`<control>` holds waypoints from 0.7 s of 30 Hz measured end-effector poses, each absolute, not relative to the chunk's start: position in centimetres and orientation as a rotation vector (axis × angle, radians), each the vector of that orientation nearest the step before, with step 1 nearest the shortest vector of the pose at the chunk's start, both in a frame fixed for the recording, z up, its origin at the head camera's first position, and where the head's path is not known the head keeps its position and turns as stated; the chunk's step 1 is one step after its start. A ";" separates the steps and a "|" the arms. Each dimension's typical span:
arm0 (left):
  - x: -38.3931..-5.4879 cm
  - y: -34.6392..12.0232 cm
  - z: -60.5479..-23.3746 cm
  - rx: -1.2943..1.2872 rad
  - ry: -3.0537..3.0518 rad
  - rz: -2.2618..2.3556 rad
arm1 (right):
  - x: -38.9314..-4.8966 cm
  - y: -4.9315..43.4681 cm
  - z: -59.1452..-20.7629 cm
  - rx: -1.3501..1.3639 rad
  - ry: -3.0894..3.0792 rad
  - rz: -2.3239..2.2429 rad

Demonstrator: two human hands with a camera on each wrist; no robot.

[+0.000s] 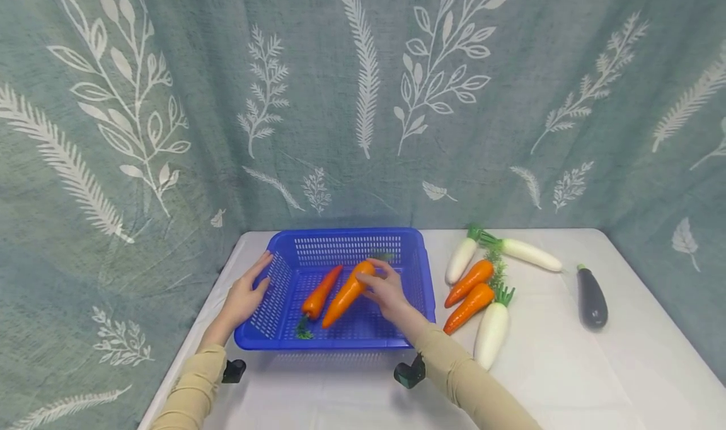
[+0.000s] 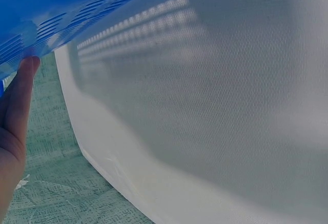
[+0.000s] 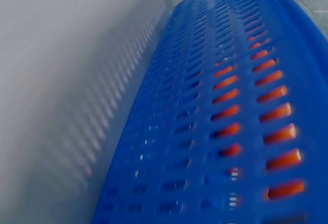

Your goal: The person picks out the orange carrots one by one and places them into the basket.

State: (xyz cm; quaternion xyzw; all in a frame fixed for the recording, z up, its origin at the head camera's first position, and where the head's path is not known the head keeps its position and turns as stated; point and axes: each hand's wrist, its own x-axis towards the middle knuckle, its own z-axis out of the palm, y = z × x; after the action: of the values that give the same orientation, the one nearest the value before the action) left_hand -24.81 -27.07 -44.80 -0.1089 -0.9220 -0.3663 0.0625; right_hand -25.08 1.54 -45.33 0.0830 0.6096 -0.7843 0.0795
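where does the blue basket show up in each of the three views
Head: blue basket just below the middle, seen from above.
Left wrist: upper left corner, part of it only.
Right wrist: its slotted wall fills the centre and right.
Shared landmark: the white table surface, visible in all three.

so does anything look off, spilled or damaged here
Nothing stands out: no spill or damage shows. One carrot lies in the blue basket and the right grip holds another. The eggplant lies apart from the white radishes and loose carrots, but that hardly looks odd.
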 end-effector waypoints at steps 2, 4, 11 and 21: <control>-24.8 -27.0 -44.7 -0.333 -2.781 -1.108 | -25.2 1.1 -45.3 0.255 1.827 -2.346; -24.8 -27.0 -44.7 -0.333 -2.784 -1.104 | -25.2 0.7 -45.4 0.266 1.838 -2.343; -24.4 -27.0 -44.7 -0.343 -2.774 -1.099 | -25.2 -0.8 -45.9 0.293 1.927 -2.319; -24.7 -27.1 -44.7 -0.334 -2.791 -1.119 | -26.0 -1.9 -46.2 0.330 2.098 -2.226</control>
State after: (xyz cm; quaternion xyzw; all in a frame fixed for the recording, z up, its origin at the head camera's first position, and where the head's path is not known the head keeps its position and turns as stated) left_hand -24.69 -27.14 -44.66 -0.1103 -0.9210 -0.3692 0.0580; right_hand -26.01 -1.86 -46.20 0.1071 0.6816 -0.7231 0.0326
